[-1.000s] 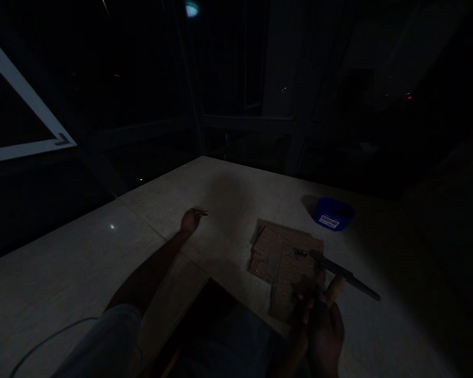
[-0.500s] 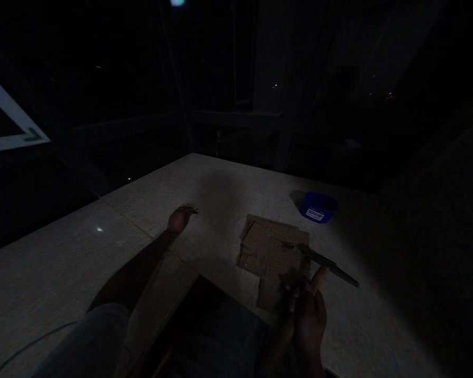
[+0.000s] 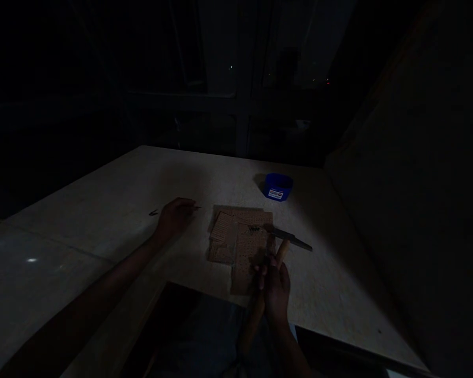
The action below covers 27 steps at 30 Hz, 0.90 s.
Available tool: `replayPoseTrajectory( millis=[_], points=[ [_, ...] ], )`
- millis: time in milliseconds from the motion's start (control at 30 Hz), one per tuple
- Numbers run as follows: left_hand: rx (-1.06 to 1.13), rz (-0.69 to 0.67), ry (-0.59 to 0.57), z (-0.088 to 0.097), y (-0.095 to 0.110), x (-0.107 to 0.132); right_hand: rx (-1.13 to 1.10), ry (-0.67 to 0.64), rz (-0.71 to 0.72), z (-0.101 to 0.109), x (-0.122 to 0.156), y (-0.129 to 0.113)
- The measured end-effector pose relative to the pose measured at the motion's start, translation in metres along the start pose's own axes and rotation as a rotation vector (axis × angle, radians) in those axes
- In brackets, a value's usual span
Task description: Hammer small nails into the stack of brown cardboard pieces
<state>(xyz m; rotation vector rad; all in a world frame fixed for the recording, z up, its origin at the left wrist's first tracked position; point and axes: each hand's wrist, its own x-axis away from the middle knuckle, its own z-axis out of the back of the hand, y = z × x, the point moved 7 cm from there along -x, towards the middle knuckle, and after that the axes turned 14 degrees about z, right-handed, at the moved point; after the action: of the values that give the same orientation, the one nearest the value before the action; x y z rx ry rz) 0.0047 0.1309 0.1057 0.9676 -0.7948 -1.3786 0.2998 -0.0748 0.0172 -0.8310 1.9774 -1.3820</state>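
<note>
The scene is very dark. My right hand (image 3: 275, 283) is closed round the wooden handle of a hammer (image 3: 278, 247), whose dark metal head lies over the far right corner of some brown perforated boards (image 3: 236, 239). My left hand (image 3: 173, 216) reaches out over the pale table (image 3: 114, 210), left of the boards, with fingers pinched on a thin dark piece, perhaps a small nail. Another small dark piece (image 3: 153, 212) lies on the table just left of that hand. A few small dark bits (image 3: 254, 229) sit on the boards near the hammer head.
A low blue round tub (image 3: 278, 187) with a white label stands behind the boards. Dark window frames rise beyond the table's far edge. A dark slanted panel closes off the right side. The table's near edge has a dark recess by my body.
The view has swung to the right, so everything has shifted left in the picture. My left hand has drawn a little closer to the boards. My right hand keeps its hold on the hammer.
</note>
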Motion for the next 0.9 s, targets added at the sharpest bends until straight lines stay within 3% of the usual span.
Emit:
replayPoseTrajectory(
  millis=[200, 333, 600, 900],
  points=[
    [0.136, 0.067, -0.296, -0.101, 0.022, 0.022, -0.001, 0.010, -0.007, -0.001, 0.000, -0.004],
    [0.103, -0.021, -0.361, -0.141, 0.026, 0.030, -0.009, 0.027, -0.040, -0.003, 0.002, -0.004],
    [-0.075, -0.375, -0.454, -0.172, 0.038, 0.050, -0.030, 0.060, -0.076, -0.001, 0.004, 0.000],
    [-0.056, -0.371, -0.418, -0.172, 0.031, 0.054, -0.030, 0.126, -0.144, 0.005, 0.008, 0.011]
  ],
)
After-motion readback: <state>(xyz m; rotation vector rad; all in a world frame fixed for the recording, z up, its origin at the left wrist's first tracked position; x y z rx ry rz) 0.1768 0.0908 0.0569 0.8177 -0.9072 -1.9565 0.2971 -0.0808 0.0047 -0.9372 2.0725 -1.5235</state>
